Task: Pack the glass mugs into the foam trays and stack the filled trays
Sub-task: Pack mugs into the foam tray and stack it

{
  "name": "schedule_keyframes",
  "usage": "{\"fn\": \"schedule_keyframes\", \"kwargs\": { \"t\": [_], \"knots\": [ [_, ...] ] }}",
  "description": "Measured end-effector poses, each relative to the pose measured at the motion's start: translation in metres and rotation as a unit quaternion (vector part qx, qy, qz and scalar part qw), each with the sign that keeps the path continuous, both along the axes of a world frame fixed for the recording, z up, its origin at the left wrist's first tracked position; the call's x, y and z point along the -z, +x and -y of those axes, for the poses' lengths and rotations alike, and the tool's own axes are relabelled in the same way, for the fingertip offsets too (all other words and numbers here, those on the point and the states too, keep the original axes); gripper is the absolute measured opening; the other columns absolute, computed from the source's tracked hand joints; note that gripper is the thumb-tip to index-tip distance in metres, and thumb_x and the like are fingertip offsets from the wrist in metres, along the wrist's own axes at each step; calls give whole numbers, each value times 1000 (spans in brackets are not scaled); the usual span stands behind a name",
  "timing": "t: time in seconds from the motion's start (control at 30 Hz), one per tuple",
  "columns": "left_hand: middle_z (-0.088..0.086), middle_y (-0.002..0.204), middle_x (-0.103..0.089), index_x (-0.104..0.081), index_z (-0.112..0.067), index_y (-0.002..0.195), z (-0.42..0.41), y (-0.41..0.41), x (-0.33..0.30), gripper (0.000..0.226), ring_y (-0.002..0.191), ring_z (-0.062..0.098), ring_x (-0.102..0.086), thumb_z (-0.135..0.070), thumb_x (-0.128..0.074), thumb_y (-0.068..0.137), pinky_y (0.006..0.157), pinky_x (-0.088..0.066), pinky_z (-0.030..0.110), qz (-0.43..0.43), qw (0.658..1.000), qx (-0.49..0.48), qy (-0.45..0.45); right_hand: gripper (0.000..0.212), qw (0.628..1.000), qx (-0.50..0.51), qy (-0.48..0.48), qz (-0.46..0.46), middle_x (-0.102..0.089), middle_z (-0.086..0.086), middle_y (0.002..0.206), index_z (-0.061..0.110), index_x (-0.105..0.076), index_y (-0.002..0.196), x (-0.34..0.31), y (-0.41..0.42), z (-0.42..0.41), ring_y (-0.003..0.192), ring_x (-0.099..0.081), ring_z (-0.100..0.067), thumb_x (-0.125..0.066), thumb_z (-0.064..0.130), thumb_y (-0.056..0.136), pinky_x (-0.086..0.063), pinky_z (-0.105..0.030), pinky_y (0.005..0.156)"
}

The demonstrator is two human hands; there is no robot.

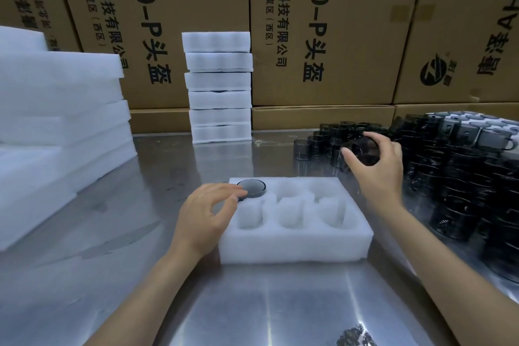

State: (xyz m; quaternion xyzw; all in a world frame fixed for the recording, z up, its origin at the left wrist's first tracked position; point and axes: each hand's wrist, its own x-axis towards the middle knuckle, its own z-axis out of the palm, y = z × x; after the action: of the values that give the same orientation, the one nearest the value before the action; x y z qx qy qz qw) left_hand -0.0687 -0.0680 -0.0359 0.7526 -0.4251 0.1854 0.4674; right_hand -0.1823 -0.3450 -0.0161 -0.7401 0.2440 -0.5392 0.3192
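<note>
On the steel bench lies one white foam tray with six pockets; one dark glass mug sits in its far-left pocket, five are vacant. The left hand rests at that mug, fingers loosely spread, touching its rim. Further back, the right hand grips a second mug above the crowded mug pile. Behind stands a stack of six filled trays.

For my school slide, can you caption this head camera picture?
Left hand seats a dark glass mug in the foam tray while the right hand grips another mug.
</note>
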Motion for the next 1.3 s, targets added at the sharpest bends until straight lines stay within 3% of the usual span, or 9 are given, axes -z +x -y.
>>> {"fn": "schedule_keyframes", "kwargs": {
  "t": [0.13, 0.27, 0.37, 0.6, 0.9, 1.03, 1.13, 1.2, 1.3],
  "knots": [
    [-18, 95, -70, -76, -20, 88, 1, 1, 0, 48, 99, 5, -61, -46, -37, 79, 91, -43, 29, 3, 1000, 2, -2, 47, 993, -96, -60, 33, -46, 4, 103, 24, -51, 106, -27, 7, -47, 86, -48, 6, -79, 37, 70, -38, -4, 74],
    [-21, 94, -68, -76, -20, 88, 0, 1, 1, 46, 97, 1, -60, -44, -38, 80, 90, -42, 23, 12, 1000, 0, -5, 51, 981, -127, -130, -62, -47, 5, 101, 20, -47, 99, -26, 21, -89, 90, -49, -8, -82, 35, 67, -43, -21, 76],
    [-21, 94, -68, -77, -20, 88, 1, 2, 1, 45, 96, 4, -61, -43, -39, 80, 88, -41, 21, 19, 1000, -4, 1, 51, 968, -141, -133, -159, -53, 10, 102, 19, -45, 103, -15, 27, -98, 98, -48, -18, -79, 40, 71, -42, -31, 76],
    [-18, 96, -70, -76, -21, 89, 0, 0, -1, 47, 99, 4, -60, -46, -37, 79, 89, -39, 17, 7, 1000, -8, 14, 36, 963, -109, -125, -215, -62, 13, 98, 34, -59, 108, -16, 23, -92, 99, -50, -13, -66, 53, 78, -39, -28, 75],
    [-27, 94, -64, -75, -25, 90, -2, 1, -5, 42, 94, 3, -57, -44, -39, 81, 85, -41, 24, 61, 996, -28, 52, 58, 932, -85, -160, -315, -62, 10, 108, 40, -46, 136, -13, 23, -95, 114, -45, -15, -46, 66, 84, -38, -30, 72],
    [-23, 102, -66, -74, -27, 96, -3, 2, -9, 45, 98, 2, -55, -48, -37, 82, 87, -40, 26, 81, 992, -24, 92, 63, 939, -123, -120, -299, -51, 14, 133, 37, -25, 148, -13, 21, -92, 127, -35, -11, -34, 63, 91, -32, -30, 78],
    [-16, 123, -61, -67, -29, 116, -4, 4, -15, 54, 114, 5, -51, -53, -30, 84, 99, -33, 25, 94, 980, -7, 176, 56, 947, -141, -123, -263, -29, 21, 150, 36, -20, 149, -15, 14, -86, 134, -23, 0, -31, 52, 96, -34, -29, 93],
    [-16, 138, -49, -55, -31, 130, -4, 4, -18, 55, 127, 4, -40, -53, -29, 88, 106, -21, 22, 107, 968, -5, 229, 55, 937, -151, -142, -282, -17, 23, 155, 35, -17, 150, -15, 8, -81, 141, -13, -1, -31, 48, 98, -30, -33, 108],
    [-24, 151, -23, -31, -38, 145, -2, 1, -22, 61, 139, -2, -17, -59, -23, 88, 113, -6, 24, 93, 958, 10, 271, 58, 922, -183, -150, -307, -5, 27, 155, 37, -11, 150, -14, 4, -79, 142, -3, 4, -29, 51, 97, -19, -33, 113]
  ]
}}
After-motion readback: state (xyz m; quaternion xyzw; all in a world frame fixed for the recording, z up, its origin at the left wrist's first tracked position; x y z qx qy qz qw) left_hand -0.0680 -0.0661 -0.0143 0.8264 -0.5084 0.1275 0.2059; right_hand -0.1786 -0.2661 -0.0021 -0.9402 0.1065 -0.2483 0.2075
